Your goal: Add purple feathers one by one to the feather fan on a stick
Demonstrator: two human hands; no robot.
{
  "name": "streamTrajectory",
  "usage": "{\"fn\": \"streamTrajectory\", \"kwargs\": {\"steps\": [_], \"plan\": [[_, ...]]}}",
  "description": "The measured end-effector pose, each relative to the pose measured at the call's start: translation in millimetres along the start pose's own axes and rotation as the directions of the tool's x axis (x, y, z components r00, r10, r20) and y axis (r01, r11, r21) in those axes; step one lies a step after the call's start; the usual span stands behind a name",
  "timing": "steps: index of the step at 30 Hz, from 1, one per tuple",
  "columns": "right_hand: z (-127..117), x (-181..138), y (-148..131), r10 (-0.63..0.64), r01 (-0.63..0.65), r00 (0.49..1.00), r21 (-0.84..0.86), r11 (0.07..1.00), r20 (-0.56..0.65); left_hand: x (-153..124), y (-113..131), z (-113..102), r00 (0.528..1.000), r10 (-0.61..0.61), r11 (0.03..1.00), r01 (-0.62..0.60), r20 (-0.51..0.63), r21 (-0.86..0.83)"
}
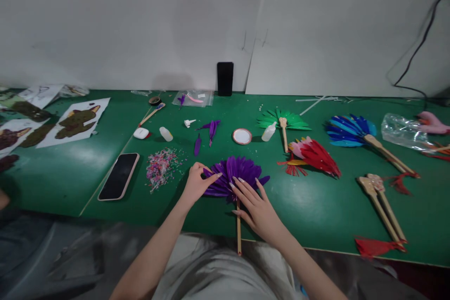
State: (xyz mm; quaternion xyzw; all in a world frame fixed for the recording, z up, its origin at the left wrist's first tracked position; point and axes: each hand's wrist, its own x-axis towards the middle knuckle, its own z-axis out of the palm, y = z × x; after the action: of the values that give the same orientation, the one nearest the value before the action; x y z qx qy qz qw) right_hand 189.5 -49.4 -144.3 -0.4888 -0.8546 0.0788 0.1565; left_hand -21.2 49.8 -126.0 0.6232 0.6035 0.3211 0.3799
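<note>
A purple feather fan (242, 168) with a wooden handle (239, 229) lies at the front of the green table, the handle reaching over the edge toward my lap. At the fan's left side, my left hand (200, 180) pinches the outer feathers between thumb and fingers. My right hand (255, 204) rests with fingers stretched out across the lower middle of the fan, its thumb by the handle. Loose purple feathers (213, 131) lie behind the fan. A small bottle (166, 134) lies to their left; another bottle (269, 131) stands by a round white dish (242, 136).
Colourful bits (161, 167) are scattered left of the fan, near a phone (119, 176). A second phone (225, 78) leans on the white partition (168, 33). Rightward lie a green fan (298, 123), red feathers (318, 157), a blue fan (351, 131) and bare handles (381, 211).
</note>
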Motion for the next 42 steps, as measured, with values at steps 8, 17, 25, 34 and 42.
{"fn": "streamTrajectory", "kwargs": {"steps": [8,17,25,34,42], "plan": [[5.6,-0.5,0.4,-0.012,0.011,0.999,-0.027,1.0,-0.048,-0.9,-2.0,4.4,1.0,-0.017,1.0,0.016,-0.025,-0.027],[14.7,3.5,-1.6,-0.002,-0.01,0.976,-0.053,0.999,-0.218,-2.1,-0.7,1.9,0.999,-0.037,0.999,0.035,-0.032,-0.035],[10.5,9.6,-7.8,0.033,-0.037,0.963,-0.011,0.999,-0.267,-1.4,-1.3,-1.4,0.999,-0.042,0.999,0.042,-0.008,-0.02],[15.4,11.7,-11.0,0.075,-0.058,0.94,0.06,0.997,-0.332,-0.2,0.1,-0.8,0.998,-0.06,0.998,0.06,0.028,-0.022],[17.7,14.3,-14.3,0.13,-0.092,0.926,0.123,0.988,-0.355,3.4,4.6,-10.6,0.991,-0.089,0.996,0.091,0.097,-0.013]]}}
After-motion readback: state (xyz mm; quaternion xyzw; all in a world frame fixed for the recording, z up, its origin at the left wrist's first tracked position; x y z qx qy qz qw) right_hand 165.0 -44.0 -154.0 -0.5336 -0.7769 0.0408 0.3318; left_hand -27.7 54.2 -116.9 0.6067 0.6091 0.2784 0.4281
